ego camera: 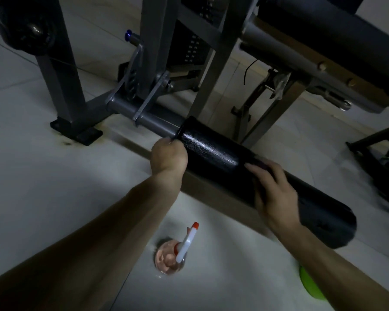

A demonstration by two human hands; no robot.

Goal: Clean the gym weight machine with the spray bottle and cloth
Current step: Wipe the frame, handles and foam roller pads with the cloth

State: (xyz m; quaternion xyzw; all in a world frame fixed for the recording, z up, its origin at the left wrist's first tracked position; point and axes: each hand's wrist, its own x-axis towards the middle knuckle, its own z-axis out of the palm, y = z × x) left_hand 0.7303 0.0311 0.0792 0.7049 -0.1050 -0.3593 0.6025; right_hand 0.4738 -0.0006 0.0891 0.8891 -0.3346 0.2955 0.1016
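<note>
Since I've only the head view: left hand (169,157) is curled tight on the inner end of the black roller pad (211,149), right where the steel bar (153,122) of the weight machine (157,41) comes out. Right hand (275,191) lies flat over the pad's middle, fingers fairly straight, maybe w/ sth dark beneath, can't tell. Spray bottle (177,250) stands on the floor (54,198) between the forearms, unheld. Pad looks like soft foam w/ slick vinyl skin and prob. spins on its bar, so hold the end & wipe lengthwise. No brand or text legible.
</note>
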